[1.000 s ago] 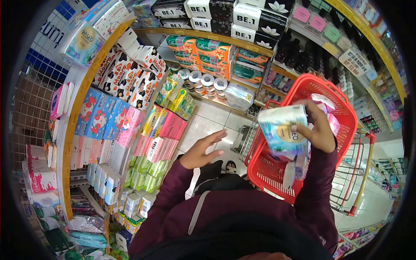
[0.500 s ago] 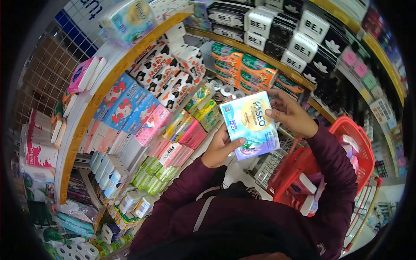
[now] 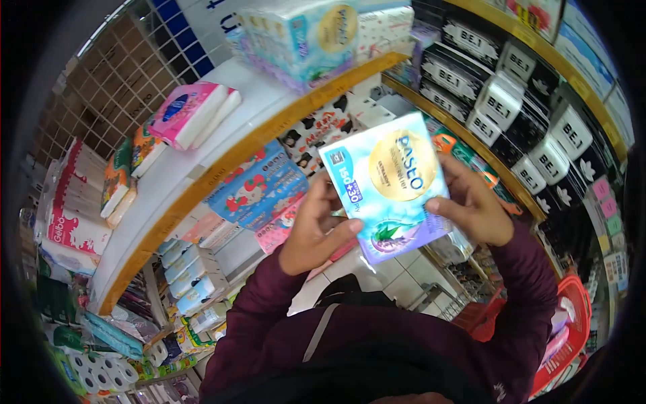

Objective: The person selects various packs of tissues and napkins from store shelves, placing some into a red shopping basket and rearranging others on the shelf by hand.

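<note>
A Paseo tissue pack (image 3: 397, 178), light blue and purple with a gold circle, is held up before me, slightly tilted, its printed face toward me. My left hand (image 3: 316, 229) grips its lower left edge, the thumb on the front. On the opposite side my right hand (image 3: 478, 205) is closed on the right edge, its thumb also on the front. Fingers behind the pack are partly hidden. Similar Paseo packs (image 3: 303, 44) stand on the top shelf beyond.
A white shelf (image 3: 262, 84) with a yellow edge strip curves along the left, carrying pink tissue packs (image 3: 188, 114). Black-and-white BE.1 packs (image 3: 498, 101) fill the shelves at right. A red basket (image 3: 572, 337) holding packs stands low on the right, by my right arm.
My view has turned left toward the top shelf. Both hands have brought the tissue pack closer, so it looks larger. The red basket now sits farther toward the lower right.
</note>
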`<state>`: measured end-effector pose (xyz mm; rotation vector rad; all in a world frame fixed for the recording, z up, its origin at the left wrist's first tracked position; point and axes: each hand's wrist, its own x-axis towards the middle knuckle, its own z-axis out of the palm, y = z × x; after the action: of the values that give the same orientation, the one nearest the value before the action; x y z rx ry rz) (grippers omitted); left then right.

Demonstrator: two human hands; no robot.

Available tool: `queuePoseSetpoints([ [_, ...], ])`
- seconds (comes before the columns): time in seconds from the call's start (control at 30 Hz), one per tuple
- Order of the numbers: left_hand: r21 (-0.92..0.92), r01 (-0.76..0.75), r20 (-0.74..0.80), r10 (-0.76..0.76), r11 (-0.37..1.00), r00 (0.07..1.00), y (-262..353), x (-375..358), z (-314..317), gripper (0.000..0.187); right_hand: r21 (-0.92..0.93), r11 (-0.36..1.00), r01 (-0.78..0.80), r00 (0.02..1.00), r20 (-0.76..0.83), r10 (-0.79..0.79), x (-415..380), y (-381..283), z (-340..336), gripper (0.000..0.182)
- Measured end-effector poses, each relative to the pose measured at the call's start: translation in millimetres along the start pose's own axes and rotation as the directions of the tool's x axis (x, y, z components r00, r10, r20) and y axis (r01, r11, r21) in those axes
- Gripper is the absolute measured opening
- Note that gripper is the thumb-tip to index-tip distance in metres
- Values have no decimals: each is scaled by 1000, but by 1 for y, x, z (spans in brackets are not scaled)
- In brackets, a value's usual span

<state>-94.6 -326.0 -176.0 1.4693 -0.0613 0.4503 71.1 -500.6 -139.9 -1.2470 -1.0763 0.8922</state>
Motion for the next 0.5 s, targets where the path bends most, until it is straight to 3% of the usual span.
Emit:
queuePoseSetpoints([
  [0.1, 238, -237, -208, 288, 942, 935, 49, -5, -27, 77, -64, 973, 220, 967, -119, -227, 24, -47, 8, 53],
  [0.2, 548, -421, -310, 643, 723, 701, 76, -20, -53, 74, -83, 923, 375, 901, -202, -384, 52, -87, -6, 57],
  [0.23, 691, -417, -279, 750, 590, 600, 78, -25, -65, 69, -198, 913, 358, 897, -199, -395, 64, -102, -12, 60],
  [0.27, 811, -384, -219, 838, 441, 500, 79, -30, -76, 64, -308, 890, 336, 893, -198, -405, 79, -117, -16, 62],
  [0.3, 903, -305, -157, 892, 304, 425, 83, -32, -84, 52, -294, 882, 368, 857, -260, -444, 98, -127, -19, 57],
  [0.33, 908, -293, -156, 891, 299, 427, 86, -35, -91, 52, -281, 873, 398, 817, -324, -477, 119, -137, -23, 53],
  [0.4, 997, 33, -77, 884, 69, 460, 93, -40, -103, 46, -250, 870, 425, 876, -129, -465, 168, -162, -7, 33],
  [0.47, 990, 129, -111, 866, 55, 488, 95, -43, -109, 44, -273, 901, 337, 916, -126, -381, 210, -180, 7, 31],
  [0.5, 970, 242, -141, 827, 7, 544, 95, -46, -112, 44, -238, 928, 285, 945, -91, -313, 234, -185, 10, 29],
])
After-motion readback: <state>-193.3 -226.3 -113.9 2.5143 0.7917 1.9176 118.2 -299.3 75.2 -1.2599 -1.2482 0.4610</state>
